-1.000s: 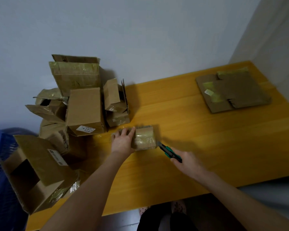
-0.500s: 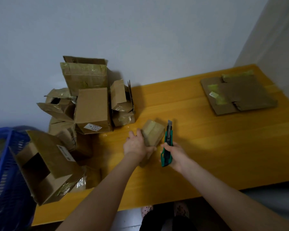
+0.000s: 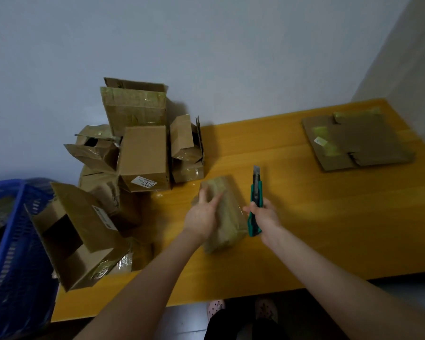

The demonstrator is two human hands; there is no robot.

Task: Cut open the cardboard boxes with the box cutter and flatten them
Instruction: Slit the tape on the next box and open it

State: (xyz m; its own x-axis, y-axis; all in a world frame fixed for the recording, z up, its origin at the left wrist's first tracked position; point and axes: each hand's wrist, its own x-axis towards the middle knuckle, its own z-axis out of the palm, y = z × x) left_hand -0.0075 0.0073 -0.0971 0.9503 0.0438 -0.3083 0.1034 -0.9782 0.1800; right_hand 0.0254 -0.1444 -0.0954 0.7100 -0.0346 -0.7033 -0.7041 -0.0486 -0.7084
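We see the desk (image 3: 329, 229) as wood with a fine grain, and its yellow top is smooth with a soft shine. The small box (image 3: 227, 217) is brown cardboard almost fully wrapped in clear tape, so its surface looks glossy and a little wrinkled. The box cutter (image 3: 255, 200) has a smooth green plastic body and a grey metal blade (image 3: 256, 171). The stacked boxes (image 3: 145, 155) are matt brown cardboard with strips of glossy tape on some, and one carries a white paper label (image 3: 145, 182). The flattened cardboard (image 3: 363, 141) is matt too, with yellowish tape. The basket (image 3: 17, 241) is blue plastic lattice. The wall (image 3: 206, 45) is matt.
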